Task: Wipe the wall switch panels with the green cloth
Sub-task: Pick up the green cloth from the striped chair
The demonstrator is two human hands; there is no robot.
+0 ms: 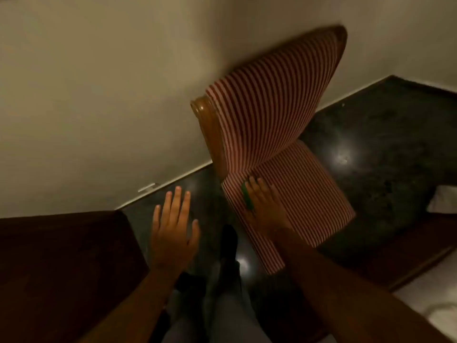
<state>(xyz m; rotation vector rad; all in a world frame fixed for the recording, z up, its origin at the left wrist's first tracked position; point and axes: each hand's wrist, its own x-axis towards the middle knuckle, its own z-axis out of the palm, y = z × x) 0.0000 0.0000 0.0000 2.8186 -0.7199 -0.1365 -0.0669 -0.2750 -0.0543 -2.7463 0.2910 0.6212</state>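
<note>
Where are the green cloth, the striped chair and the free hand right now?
green cloth (248, 197): head view, on the strip showing beside the right hand (265, 206).
striped chair (272, 100): head view, on the backrest upholstery.
left hand (173, 233): head view, on its back, fingers spread.

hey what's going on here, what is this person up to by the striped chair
A person stands over a red-and-white striped chair by the wall. Their right hand rests on the chair seat with the green cloth under it; whether its grip is closed on the cloth is unclear. The left hand hangs open and empty above the dark floor. No wall switch panel is in view, so no wiping is happening here.
</note>
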